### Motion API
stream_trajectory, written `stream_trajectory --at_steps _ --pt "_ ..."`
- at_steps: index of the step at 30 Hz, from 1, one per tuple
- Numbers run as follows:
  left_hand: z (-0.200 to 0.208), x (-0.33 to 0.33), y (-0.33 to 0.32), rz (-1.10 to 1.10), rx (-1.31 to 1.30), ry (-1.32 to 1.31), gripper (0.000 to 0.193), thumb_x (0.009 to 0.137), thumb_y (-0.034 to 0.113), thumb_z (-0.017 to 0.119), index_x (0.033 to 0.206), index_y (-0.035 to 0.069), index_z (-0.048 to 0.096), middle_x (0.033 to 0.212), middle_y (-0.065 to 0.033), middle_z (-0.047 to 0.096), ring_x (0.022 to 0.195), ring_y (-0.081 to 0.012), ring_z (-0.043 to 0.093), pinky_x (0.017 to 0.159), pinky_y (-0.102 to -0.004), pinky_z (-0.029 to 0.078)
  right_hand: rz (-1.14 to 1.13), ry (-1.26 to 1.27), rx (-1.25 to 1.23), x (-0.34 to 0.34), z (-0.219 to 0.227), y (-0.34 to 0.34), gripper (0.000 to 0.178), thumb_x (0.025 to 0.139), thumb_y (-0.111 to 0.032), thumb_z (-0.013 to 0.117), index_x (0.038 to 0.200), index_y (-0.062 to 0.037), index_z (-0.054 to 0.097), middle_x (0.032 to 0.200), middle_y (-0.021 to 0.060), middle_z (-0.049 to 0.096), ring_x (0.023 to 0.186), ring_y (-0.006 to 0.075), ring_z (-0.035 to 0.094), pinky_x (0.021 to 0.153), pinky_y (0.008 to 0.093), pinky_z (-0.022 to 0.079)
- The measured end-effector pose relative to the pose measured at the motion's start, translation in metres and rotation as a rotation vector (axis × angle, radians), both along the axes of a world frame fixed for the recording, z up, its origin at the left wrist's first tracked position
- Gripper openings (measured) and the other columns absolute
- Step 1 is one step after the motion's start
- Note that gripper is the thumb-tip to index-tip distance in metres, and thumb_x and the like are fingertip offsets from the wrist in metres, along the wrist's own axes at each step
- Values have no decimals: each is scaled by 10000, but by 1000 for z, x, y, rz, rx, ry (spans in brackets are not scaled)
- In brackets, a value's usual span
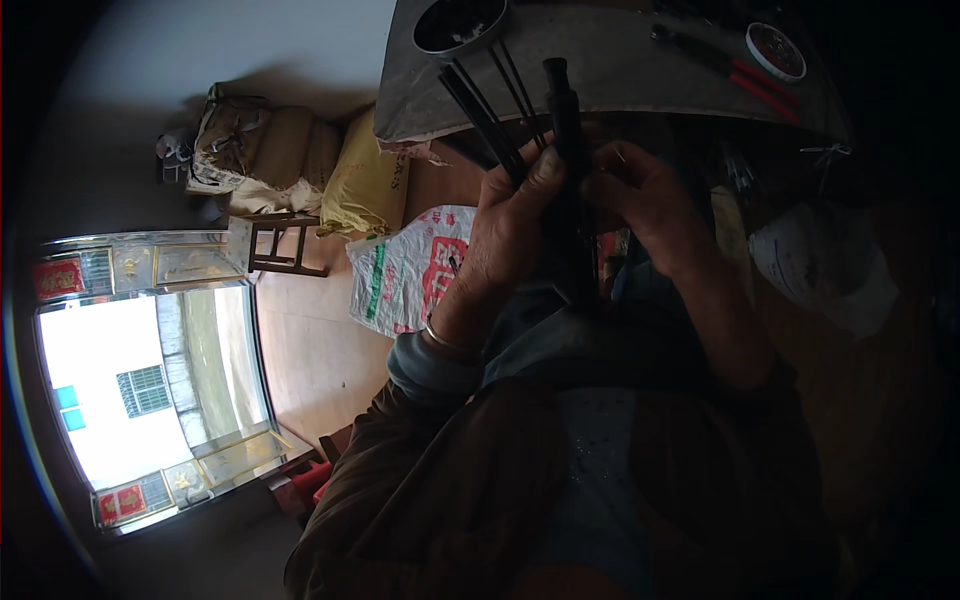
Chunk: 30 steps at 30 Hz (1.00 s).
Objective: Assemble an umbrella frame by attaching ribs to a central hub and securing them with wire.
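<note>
My left hand (512,222) is closed, with its thumb pressed over a bundle of thin black rods (482,120) that fan out toward the table. A thicker black shaft (563,105) with a flared, knob-like end stands between my two hands, against the left thumb. Its lower part runs down into shadow over my lap. My right hand (648,205) is at the right side of the shaft, fingers bent and pinched together. Whatever lies between those fingertips is too dark to make out.
A grey-topped table (430,95) lies ahead, bearing a round bowl (460,28), red-handled pliers (765,90) and a small white dish (776,52). Left are stuffed sacks (365,180), a wooden stool (288,245) and a printed white sack (415,275). A pale plastic bag (825,265) is at right.
</note>
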<state>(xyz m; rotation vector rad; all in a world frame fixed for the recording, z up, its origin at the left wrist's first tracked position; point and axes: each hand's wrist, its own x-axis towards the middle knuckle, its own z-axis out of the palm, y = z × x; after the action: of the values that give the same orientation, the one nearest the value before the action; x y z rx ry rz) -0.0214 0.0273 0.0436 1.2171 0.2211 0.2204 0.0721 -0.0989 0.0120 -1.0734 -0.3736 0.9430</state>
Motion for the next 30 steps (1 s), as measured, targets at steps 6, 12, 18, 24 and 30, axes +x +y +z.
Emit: stream_trajectory --at_steps 6,12,18,24,30 --pt "3 2 4 -60 1 7 450 971 313 429 1276 -17 457 1123 -106 590 1065 -168 548 923 -293 424 17 -25 27 4 -3 1 271 804 -157 710 975 -37 538 802 3 579 672 53 544 574 194 437" --pt "4 5 -7 -18 107 4 392 976 313 437 1250 43 511 1044 -60 616 982 -122 569 831 -252 463 -22 -6 -9 1 3 -1 346 805 -131 701 1081 -15 526 940 39 613 812 83 598 648 211 486" --pt "2 5 -9 37 184 22 457 986 379 376 1192 1 528 1033 -96 620 925 -157 604 795 -274 499 49 -24 208 3 3 -2 408 845 -70 633 1230 -22 509 993 46 641 868 94 614 675 204 490" --pt "-1 3 -6 7 92 24 453 981 385 383 1179 6 532 1032 -99 624 906 -156 613 773 -278 515 26 -25 199 2 3 0 379 854 -60 614 1221 -37 523 970 28 647 806 69 604 652 186 475" --pt "-4 4 -10 -6 60 21 447 977 379 398 1182 4 528 1036 -100 619 906 -157 613 779 -283 511 -14 -53 145 -3 7 -5 390 862 -55 597 1239 -33 497 968 20 642 810 58 591 650 177 457"
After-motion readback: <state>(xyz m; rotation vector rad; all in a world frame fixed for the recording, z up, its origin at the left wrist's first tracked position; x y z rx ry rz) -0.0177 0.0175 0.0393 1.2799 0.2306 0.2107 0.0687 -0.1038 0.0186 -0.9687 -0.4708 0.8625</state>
